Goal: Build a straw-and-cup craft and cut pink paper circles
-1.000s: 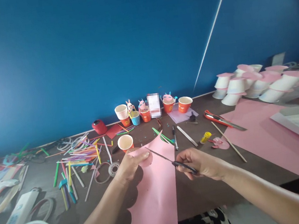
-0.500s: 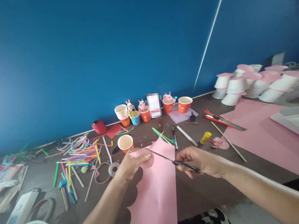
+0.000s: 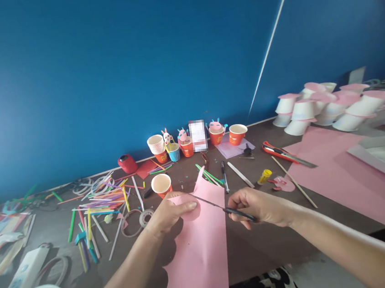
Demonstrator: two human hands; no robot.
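Note:
A long sheet of pink paper point(image 3: 200, 253) with scalloped cut edges hangs toward me over the table's front. My left hand point(image 3: 172, 212) pinches its upper left part, thumb on top. In my right hand point(image 3: 250, 204) is a pair of black-handled scissors point(image 3: 239, 213), fingers closed round the handles. The blades lie across the upper part of the paper, pointing left toward my left thumb. Beyond the blades a narrow pink strip curls upward. Just behind my left hand stands an orange paper cup point(image 3: 161, 184).
Colourful straws point(image 3: 105, 199) and tape rolls point(image 3: 147, 218) lie to the left, near a power strip point(image 3: 27, 276). Decorated cups point(image 3: 186, 147) line the blue wall. On the right are a red utility knife point(image 3: 286, 153), a wooden stick point(image 3: 294, 181), pink sheets point(image 3: 340, 179) and white cups point(image 3: 298, 117).
The scissors have cut along the paper's top edge, and the strip beyond the blades now stands up and curls. Both hands stay almost in place.

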